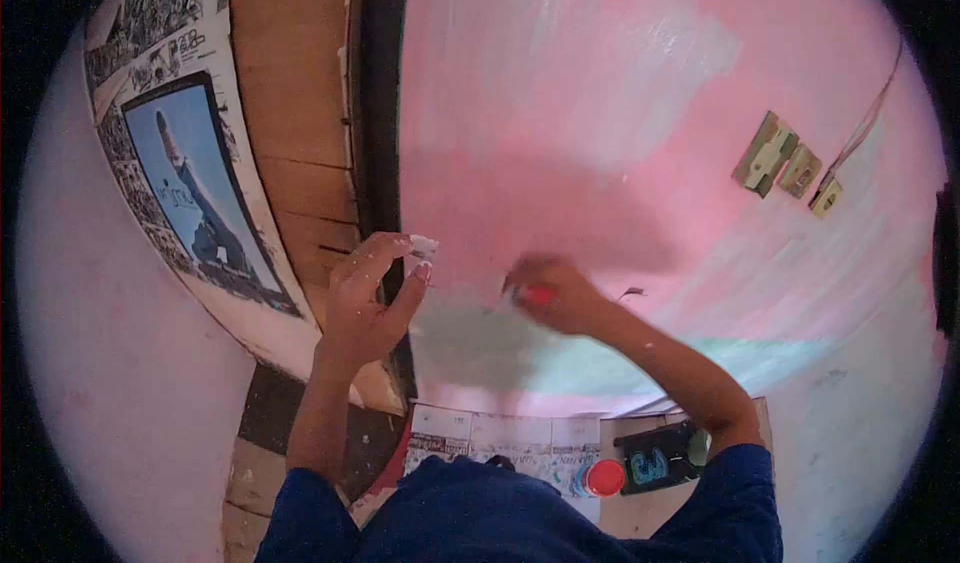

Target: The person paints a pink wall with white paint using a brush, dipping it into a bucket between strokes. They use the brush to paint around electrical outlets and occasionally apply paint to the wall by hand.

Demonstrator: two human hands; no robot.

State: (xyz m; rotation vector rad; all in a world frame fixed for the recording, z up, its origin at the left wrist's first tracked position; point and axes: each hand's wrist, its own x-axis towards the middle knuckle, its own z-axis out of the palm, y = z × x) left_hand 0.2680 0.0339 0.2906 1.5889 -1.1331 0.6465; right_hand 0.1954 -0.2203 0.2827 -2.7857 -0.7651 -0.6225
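My left hand [372,298] is raised near the dark door frame, its thumb and index finger pinching a small whitish piece [423,247]. To the right, my right hand [553,293] is closed in front of the pink wall [560,193]. It is blurred by motion, with something red [541,295] showing between its fingers. What that red thing is cannot be made out. The two hands are apart. Pale, whitish patches cover parts of the wall, and a greenish band runs low across it.
Switches and a socket [768,155] with a wire are mounted at the right. A brown wooden door [290,93] and a blue framed picture [195,193] stand left. Below lie printed sheets [470,428], a red-topped container [604,478] and a black item [655,461].
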